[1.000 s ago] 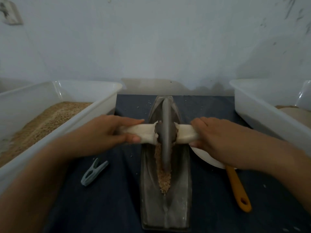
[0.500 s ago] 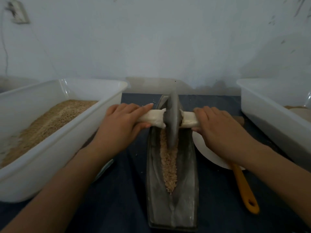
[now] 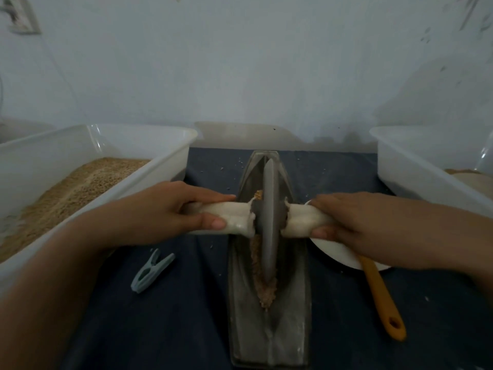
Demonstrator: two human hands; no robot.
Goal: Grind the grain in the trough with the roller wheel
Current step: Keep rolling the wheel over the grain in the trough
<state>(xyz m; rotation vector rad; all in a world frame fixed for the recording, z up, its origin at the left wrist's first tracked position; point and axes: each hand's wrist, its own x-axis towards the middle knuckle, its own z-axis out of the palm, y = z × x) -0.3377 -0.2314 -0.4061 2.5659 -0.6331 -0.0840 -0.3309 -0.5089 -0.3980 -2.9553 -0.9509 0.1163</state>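
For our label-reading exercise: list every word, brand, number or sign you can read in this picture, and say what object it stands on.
None can be read. No print or marking shows on the trough, the roller wheel, the left tub, the right tub, the clothes peg or the orange handle. The wall fitting at top left is too blurred to tell.

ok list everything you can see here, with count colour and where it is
trough: 1, grey, centre of the mat, lengthwise
roller wheel: 1, grey disc with pale wrapped handles, standing in the trough
grain: 1 strip, tan, along the trough groove
tub: 2, white; left one holds tan grain, right one at the right edge
clothes peg: 1, pale blue-grey, left of the trough
plate: 1, white, under the right hand
orange handle: 1, right of the trough
mat: 1, dark blue
left hand: grips the left handle
right hand: grips the right handle
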